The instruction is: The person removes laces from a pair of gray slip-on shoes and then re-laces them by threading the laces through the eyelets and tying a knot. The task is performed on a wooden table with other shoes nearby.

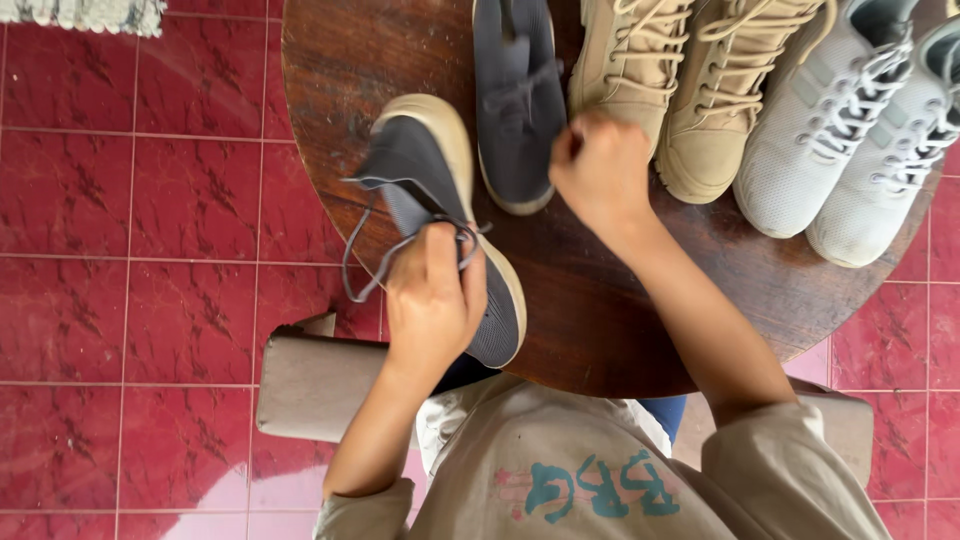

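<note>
My left hand (432, 300) grips a dark grey knit shoe (425, 165) with a tan sole, tipped on its side at the near edge of the round wooden table (600, 310). Its grey lace (365, 260) loops loose off the table's left edge. My right hand (600, 170) is closed in a fist, pinching what looks like the other lace end, beside the second grey shoe (518, 100), which stands flat on the table.
A pair of tan lace-up boots (680, 90) and a pair of white sneakers (860, 130) line the table's far right side. Red tiled floor (130, 300) surrounds the table. A beige padded seat (310, 385) is under me.
</note>
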